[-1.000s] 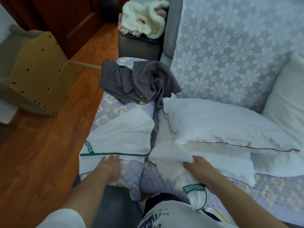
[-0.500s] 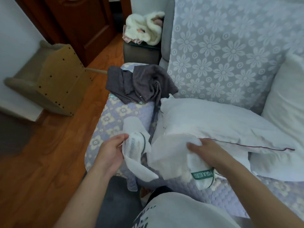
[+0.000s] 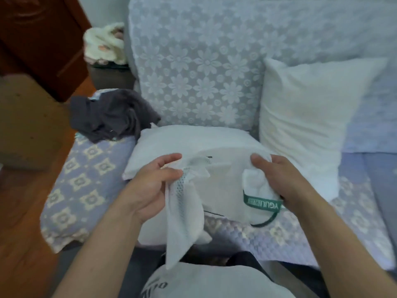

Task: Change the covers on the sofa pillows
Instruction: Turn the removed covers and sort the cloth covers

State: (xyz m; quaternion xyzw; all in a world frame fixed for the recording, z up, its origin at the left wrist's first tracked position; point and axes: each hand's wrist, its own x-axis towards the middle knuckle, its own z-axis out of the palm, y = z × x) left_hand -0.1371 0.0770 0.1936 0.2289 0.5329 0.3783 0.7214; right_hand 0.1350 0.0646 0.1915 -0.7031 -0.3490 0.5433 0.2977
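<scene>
Wooden floor (image 3: 19, 222) runs along the sofa's (image 3: 81, 181) left edge, where grey clothes (image 3: 111, 115) lie crumpled at the far corner. My left hand (image 3: 150, 186) and right hand (image 3: 283, 179) each grip the white cover (image 3: 223, 190) over a bare pillow (image 3: 193, 140).

I see a sofa seat (image 3: 86, 181) under a lilac quilted throw with cream flower motifs. A bare white pillow (image 3: 189, 143) lies flat on it, a crumpled grey cloth (image 3: 111, 115) sits toward its left end, and a second white pillow (image 3: 309, 117) leans on the floral backrest (image 3: 193, 72).
</scene>
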